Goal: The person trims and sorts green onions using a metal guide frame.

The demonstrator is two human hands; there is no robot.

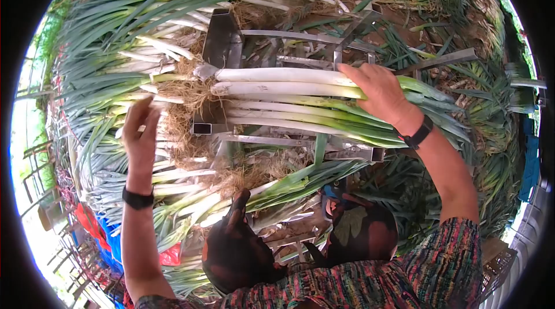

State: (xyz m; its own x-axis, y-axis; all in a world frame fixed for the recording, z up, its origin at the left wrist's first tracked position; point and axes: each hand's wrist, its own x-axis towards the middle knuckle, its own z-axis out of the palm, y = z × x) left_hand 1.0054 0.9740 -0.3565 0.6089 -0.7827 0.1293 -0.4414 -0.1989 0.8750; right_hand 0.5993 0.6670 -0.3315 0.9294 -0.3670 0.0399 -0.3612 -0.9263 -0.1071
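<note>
Several leeks (283,89) lie side by side across a metal rack (222,43), white shanks toward the left and green leaves toward the right. Their stringy roots (188,92) hang past the rack's left end. My right hand (378,92) is closed over the upper leeks where the white turns green; its fingertips are partly hidden. Left of the roots, my left hand (140,127) is raised above the leek pile, fingers bent and apart, with nothing visible in it. Both wrists wear black bands.
A large pile of leeks (98,72) fills the left side, roots facing the rack. More leeks (272,193) lie between the rack and my knees. Loose green leaves (399,49) and further heaps (485,164) are to the right. Red and blue plastic (104,239) shows at lower left.
</note>
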